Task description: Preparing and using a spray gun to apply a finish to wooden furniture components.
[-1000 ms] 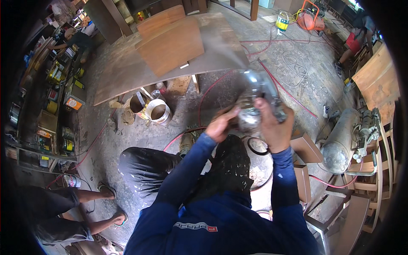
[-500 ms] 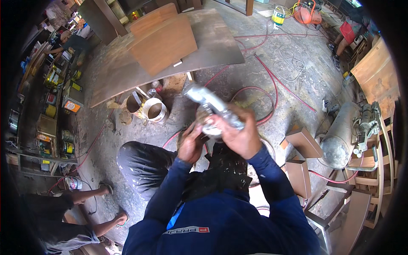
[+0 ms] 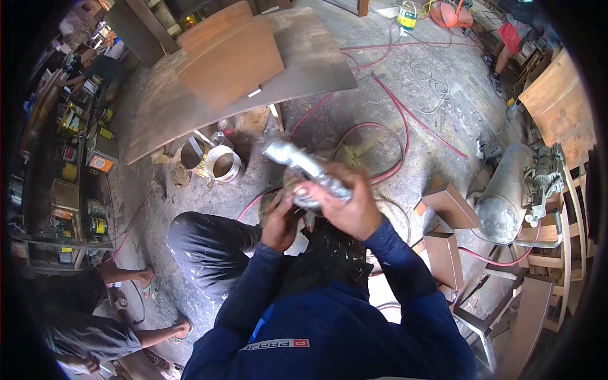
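A silver metal spray gun (image 3: 296, 161), smeared by motion, is held up between my hands above my lap. My right hand (image 3: 356, 204) is closed around its near end, thumb pressed toward the middle. My left hand (image 3: 280, 223) closes round the rounded, cup-like part under the gun, which my fingers partly hide. The gun's far end points up and to the left. Beyond it on the floor stands a white bucket (image 3: 238, 166) with brownish contents, beside another open can (image 3: 190, 154).
A large brown board (image 3: 316, 76) lies raised ahead, with smaller panels (image 3: 234, 63) on it. A red hose (image 3: 402, 117) loops over the floor. Right are brown boxes (image 3: 449, 208) and a metal tank (image 3: 503, 209). A person's foot (image 3: 180, 329) is at left, near shelves of cans.
My hands and the spray gun have shifted slightly left in view, along with the whole scene. Both hands keep their hold. At left, the other person's feet and arm have moved a little.
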Motion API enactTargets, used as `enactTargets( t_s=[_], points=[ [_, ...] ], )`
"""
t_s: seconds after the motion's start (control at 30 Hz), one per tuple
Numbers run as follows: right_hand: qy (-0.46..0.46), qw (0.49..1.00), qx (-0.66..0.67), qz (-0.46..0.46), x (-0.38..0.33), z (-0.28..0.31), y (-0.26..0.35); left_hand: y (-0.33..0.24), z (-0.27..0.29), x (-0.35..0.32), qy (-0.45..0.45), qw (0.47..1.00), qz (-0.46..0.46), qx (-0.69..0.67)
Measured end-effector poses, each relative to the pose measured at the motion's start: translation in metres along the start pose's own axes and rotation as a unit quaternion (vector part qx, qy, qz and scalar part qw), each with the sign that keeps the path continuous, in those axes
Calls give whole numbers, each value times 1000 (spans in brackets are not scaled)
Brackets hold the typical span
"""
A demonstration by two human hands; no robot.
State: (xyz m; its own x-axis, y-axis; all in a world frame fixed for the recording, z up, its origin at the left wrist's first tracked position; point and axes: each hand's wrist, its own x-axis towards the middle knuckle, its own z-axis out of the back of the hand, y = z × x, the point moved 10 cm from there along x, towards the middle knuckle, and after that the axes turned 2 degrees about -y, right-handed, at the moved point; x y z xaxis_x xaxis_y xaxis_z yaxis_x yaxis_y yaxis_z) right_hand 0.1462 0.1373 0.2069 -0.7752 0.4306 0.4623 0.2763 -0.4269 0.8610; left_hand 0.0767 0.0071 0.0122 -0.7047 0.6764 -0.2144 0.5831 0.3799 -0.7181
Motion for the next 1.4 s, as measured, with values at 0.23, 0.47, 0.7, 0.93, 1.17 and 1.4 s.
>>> enactTargets(
  t_s=[0.23,0.47,0.7,0.93,1.17,1.4],
  points=[
    [-86,988,45,-118,9,40,-40,12,-43,58,37,994,96,34],
    [-148,982,13,-114,17,74,-69,35,-62,93,63,984,151,67],
    [12,989,112,-95,3,-48,-46,-9,41,-8,-73,996,57,14],
    [-22,992,34,-116,13,-20,-59,4,24,26,-68,996,63,-3],
    [-122,983,-25,-136,5,51,-69,38,-21,64,-6,989,136,51],
    [35,991,63,-113,4,-48,-31,-2,45,-13,-86,995,50,2]
  ],
)
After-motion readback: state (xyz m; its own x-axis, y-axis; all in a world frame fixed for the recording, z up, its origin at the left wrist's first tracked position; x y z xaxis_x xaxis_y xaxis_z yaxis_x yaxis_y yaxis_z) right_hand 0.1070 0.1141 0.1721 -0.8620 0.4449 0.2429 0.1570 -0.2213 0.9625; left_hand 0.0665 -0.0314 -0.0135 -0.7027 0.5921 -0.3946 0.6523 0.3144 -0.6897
